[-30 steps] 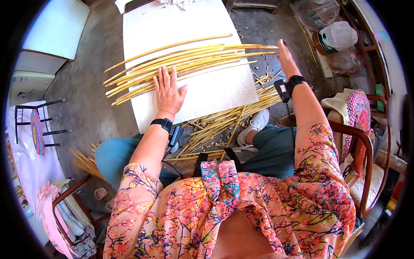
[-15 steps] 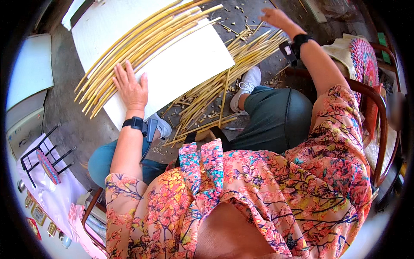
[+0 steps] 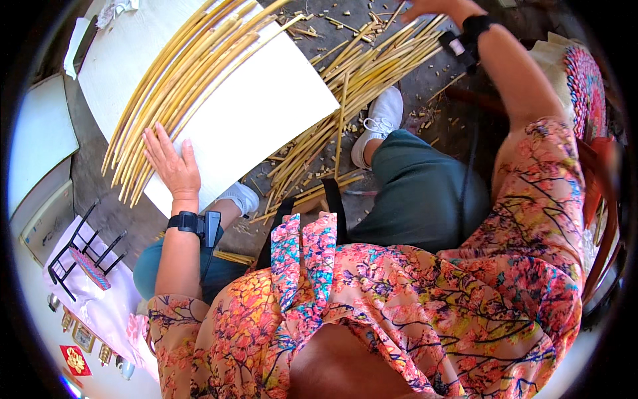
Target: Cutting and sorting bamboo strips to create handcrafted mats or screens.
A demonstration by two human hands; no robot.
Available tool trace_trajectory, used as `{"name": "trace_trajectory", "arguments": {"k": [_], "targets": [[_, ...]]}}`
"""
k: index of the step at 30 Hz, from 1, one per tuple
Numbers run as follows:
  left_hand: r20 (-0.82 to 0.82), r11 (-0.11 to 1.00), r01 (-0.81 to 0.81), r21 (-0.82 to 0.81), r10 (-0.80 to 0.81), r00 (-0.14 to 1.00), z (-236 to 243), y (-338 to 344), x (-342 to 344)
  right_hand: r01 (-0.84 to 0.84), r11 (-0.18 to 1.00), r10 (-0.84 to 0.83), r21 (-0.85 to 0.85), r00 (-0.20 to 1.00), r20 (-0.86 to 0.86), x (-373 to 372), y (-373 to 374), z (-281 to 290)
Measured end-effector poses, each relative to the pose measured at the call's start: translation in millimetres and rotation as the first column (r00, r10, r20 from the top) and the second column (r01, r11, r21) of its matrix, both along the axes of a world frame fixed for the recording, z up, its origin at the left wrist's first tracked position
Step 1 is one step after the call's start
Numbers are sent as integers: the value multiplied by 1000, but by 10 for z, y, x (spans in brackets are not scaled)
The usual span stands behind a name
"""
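- Stalks (image 3: 193, 63), slender and yellow, overhung the white rectangular tabletop (image 3: 266, 100) at left.
- Bare left hand (image 3: 173, 166), grip released, touched them; gentle, flat pressure suited.
- Right hand (image 3: 435, 6), far: couldn't tell.

Left hand (image 3: 174, 169): flat, fingers (image 3: 163, 141) on near ends of yellow stalks (image 3: 179, 86), bunched across white tabletop (image 3: 286, 93). Right hand (image 3: 442, 6): far right, partly out of view. Loose stalk pile (image 3: 372, 73): on floor (image 3: 422, 90), right of tabletop, beside white shoe (image 3: 383, 116).
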State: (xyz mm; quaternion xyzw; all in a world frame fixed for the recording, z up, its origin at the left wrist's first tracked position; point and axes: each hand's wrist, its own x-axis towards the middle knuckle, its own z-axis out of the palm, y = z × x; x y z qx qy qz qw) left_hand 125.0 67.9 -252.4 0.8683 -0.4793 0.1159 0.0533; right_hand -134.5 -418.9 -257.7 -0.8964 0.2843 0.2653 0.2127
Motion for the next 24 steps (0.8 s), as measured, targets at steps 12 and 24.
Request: {"name": "trace_trajectory", "arguments": {"k": [12, 24], "targets": [[8, 999, 10, 31, -10, 1000, 26, -54, -39, -598, 795, 567, -102, 670, 479, -344, 1312, -1533], [-6, 998, 43, 44, -42, 999, 97, -30, -75, -523, 738, 632, -427, 756, 168, -498, 1782, -2113]]}}
